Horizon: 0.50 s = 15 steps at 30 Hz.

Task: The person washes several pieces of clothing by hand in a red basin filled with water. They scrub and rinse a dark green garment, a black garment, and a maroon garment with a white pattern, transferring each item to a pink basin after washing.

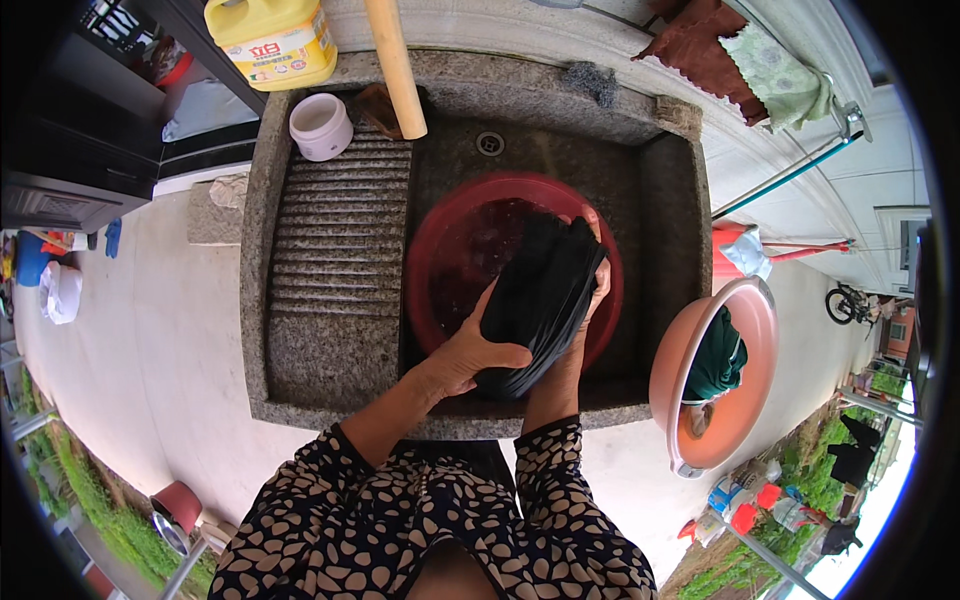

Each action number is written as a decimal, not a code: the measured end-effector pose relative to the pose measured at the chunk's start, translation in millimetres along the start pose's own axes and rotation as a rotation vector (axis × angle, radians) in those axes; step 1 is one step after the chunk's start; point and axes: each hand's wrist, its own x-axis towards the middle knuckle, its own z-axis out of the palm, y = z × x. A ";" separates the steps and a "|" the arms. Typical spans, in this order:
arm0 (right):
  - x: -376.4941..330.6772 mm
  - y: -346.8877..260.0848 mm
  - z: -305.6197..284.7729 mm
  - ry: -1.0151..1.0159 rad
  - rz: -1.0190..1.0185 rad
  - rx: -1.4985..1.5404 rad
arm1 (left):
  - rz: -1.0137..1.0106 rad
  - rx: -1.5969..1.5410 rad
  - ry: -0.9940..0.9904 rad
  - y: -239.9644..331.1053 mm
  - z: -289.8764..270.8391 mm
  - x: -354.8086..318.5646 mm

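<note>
I hold a bunched black cloth over a red basin that sits in a grey stone sink. My left hand grips the near end of the cloth from below. My right hand clasps its far right side, fingers curled over the top. The cloth is folded into thick wet ridges. Dark water shows inside the basin to the left of the cloth.
A ribbed stone washboard fills the sink's left half, with a white cup, a wooden handle and a yellow detergent jug at its far end. A pink basin holding dark green cloth stands at the right.
</note>
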 end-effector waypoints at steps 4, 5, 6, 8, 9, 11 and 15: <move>16.1 -7.3 3.3 -0.064 0.045 -0.096 | 0.267 0.676 -0.023 10.7 3.1 2.1; 18.6 -7.9 2.1 -0.051 0.047 -0.136 | 0.245 0.763 -0.004 15.0 6.6 0.7; 20.0 -9.1 0.3 -0.027 0.044 -0.189 | 0.221 0.851 0.014 18.7 9.5 -0.1; 23.5 -10.6 -5.7 0.019 0.046 -0.324 | 0.086 1.006 0.031 26.6 13.7 1.5; 25.0 -11.5 -7.1 0.042 0.044 -0.392 | 0.017 1.085 0.037 28.4 14.6 2.8; 27.4 -14.3 -2.6 0.080 0.092 -0.521 | 0.092 1.262 0.069 24.3 11.0 5.3; 36.3 -26.0 18.4 0.084 0.269 -1.014 | 0.170 1.462 0.122 18.1 3.6 10.1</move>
